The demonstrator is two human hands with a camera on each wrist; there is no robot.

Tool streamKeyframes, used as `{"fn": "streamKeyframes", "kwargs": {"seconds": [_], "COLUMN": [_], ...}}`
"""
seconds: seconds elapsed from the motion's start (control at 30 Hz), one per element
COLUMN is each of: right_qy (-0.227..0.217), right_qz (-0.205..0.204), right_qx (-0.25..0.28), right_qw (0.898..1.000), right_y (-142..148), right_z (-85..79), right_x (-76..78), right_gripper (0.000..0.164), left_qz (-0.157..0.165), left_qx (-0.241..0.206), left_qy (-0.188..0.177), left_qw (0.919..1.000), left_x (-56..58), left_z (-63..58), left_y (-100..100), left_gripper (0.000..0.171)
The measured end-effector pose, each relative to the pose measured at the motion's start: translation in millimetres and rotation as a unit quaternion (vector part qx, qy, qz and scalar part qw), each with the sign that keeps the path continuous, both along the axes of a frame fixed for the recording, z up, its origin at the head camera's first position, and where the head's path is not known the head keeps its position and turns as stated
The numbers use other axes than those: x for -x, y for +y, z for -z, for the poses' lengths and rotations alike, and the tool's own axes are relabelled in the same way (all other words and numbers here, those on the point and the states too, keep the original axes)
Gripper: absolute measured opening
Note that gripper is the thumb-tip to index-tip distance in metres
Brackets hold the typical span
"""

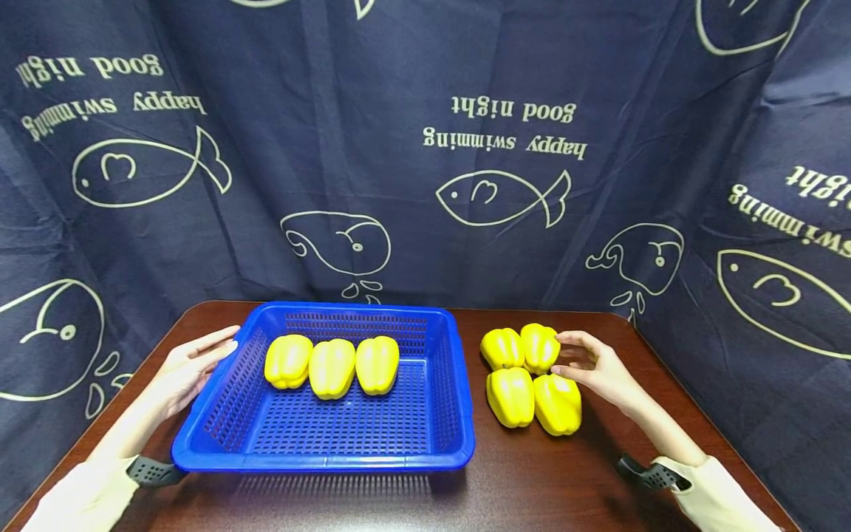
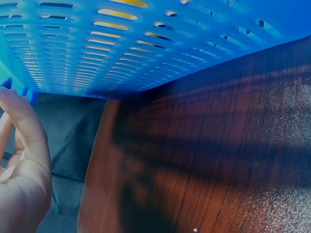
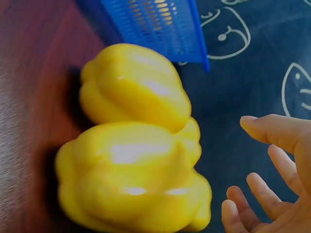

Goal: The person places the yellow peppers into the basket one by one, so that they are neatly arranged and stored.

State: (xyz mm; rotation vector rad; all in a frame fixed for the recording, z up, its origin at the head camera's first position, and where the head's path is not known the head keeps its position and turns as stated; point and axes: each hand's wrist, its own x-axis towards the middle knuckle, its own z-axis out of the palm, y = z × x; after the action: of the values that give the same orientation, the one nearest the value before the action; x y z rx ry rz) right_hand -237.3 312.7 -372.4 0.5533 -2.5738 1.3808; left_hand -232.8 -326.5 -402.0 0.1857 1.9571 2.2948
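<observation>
Touching 1 basket (image 1: 326, 464) of 3 peppers (image 1: 332, 369), left hand (image 1: 189, 369) lies uncurled; right hand (image 1: 603, 373), fingers apart, flanks 4 others (image 1: 510, 397).

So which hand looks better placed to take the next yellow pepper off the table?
Likely the right hand: it is empty and close beside the four yellow peppers on the table. The left hand is at the blue basket's left side, with the basket between it and them.
</observation>
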Motion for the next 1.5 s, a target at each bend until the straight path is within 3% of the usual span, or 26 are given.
{"fn": "streamKeyframes", "kwargs": {"seconds": [0.37,0.9,1.13,1.5], "right_qy": [-0.066,-0.099,-0.112,-0.145], "right_qz": [0.02,0.012,0.014,0.016], "right_qx": [-0.006,0.012,0.025,0.057], "right_qw": [0.998,0.995,0.993,0.988], "right_y": [14.6,20.5,24.4,25.1], "right_z": [21.2,46.3,55.4,58.7], "right_x": [-11.8,-19.4,-19.7,-22.2], "right_gripper": [0.054,0.059,0.06,0.06], "left_qz": [0.009,0.018,0.007,-0.001], "left_qx": [-0.012,-0.016,0.001,0.013], "left_qy": [0.01,0.01,0.001,-0.002], "left_qw": [0.9998,0.9997,1.0,0.9999], "left_x": [-0.3,0.2,1.3,-0.8], "left_z": [0.6,0.6,-0.5,-2.2], "left_y": [0.6,0.0,0.9,0.2], "left_gripper": [0.033,0.033,0.032,0.031]}}
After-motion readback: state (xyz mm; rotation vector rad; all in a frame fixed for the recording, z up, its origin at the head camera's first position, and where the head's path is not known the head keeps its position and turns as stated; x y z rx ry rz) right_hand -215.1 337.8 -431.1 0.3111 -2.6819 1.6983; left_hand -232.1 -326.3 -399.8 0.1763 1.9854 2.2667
